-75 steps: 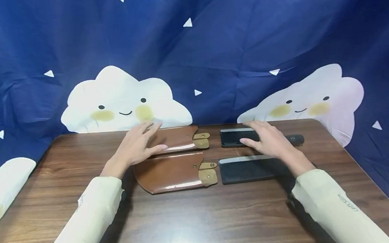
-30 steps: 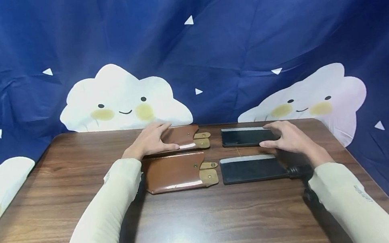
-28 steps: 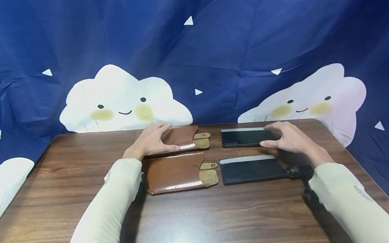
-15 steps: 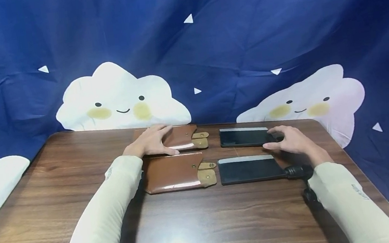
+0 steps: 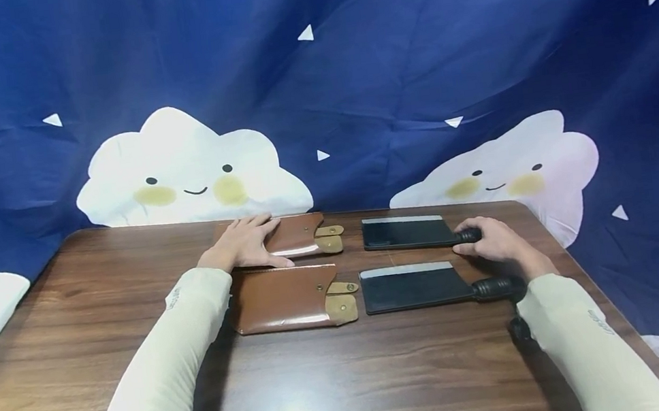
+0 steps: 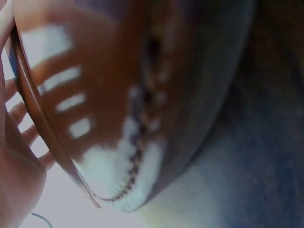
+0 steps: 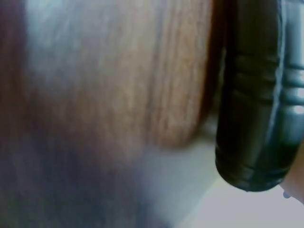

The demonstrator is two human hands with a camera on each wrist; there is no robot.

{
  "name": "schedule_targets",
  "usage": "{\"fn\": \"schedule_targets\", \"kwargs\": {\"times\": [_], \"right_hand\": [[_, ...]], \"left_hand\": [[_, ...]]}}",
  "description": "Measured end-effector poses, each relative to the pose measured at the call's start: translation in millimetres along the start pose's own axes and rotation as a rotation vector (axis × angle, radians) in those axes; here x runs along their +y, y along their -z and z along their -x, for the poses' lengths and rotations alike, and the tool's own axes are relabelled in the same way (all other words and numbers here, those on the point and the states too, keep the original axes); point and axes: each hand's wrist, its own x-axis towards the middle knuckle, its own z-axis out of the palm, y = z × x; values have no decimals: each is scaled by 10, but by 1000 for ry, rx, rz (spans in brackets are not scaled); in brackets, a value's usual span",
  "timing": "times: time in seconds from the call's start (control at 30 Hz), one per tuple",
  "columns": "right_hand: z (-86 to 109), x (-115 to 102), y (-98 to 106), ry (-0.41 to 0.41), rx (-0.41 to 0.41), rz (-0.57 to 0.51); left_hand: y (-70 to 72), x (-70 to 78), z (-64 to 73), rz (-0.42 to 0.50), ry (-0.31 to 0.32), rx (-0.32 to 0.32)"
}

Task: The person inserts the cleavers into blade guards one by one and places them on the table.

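Observation:
My left hand (image 5: 241, 244) lies across the far brown leather sheath (image 5: 293, 237), fingers spread toward its far edge and thumb near its close edge. The near sheath (image 5: 285, 300) lies flat in front of it. In the left wrist view, a glossy stitched sheath (image 6: 109, 104) fills the foreground, partly covering the fingers. On the right, my right hand (image 5: 497, 240) holds the handle of the far black cleaver (image 5: 403, 232), its thumb on the near side. Below the right wrist lies the near cleaver (image 5: 407, 288). A ridged black handle (image 7: 254, 118) looms in the right wrist view.
Everything lies on a brown wooden table (image 5: 327, 384). A blue curtain (image 5: 363, 78) printed with white clouds hangs right behind its far edge. Tan snap straps (image 5: 340, 288) stick out from the sheaths toward the cleavers.
My right hand has come from above the far cleaver's blade to its handle. The left hand has moved right and settled lower over the far sheath. Sheaths and cleavers lie as before.

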Motion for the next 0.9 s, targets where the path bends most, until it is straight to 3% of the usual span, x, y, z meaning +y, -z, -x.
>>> {"fn": "schedule_targets", "kwargs": {"times": [0.6, 0.9], "right_hand": [[31, 12, 8, 3, -38, -113], [117, 36, -23, 28, 54, -121]], "left_hand": [[29, 0, 43, 46, -30, 50], [69, 18, 31, 41, -34, 39]]}}
